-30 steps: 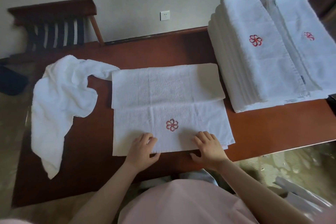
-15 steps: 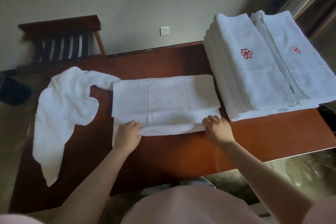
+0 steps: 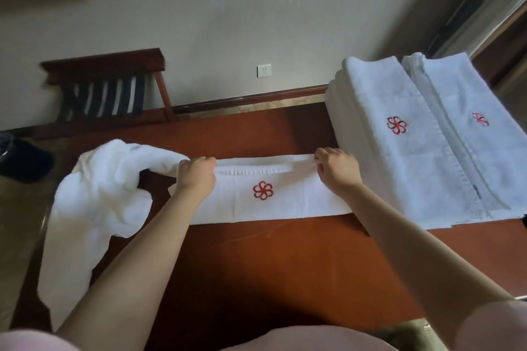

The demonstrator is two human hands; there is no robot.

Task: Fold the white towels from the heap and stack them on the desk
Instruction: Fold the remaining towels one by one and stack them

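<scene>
The left hand and the right hand are pinching the far edge of the folded white towel on the desk, with fingers curled onto it.

**What I can't make out from here**

My left hand and right hand cover the far corners of the folded towel, and the left fingertips curl out of sight. The right stack at the desk's right end runs off the picture's edge. A tag beside it is too small to read. My pink top hides the desk's near edge.
</scene>
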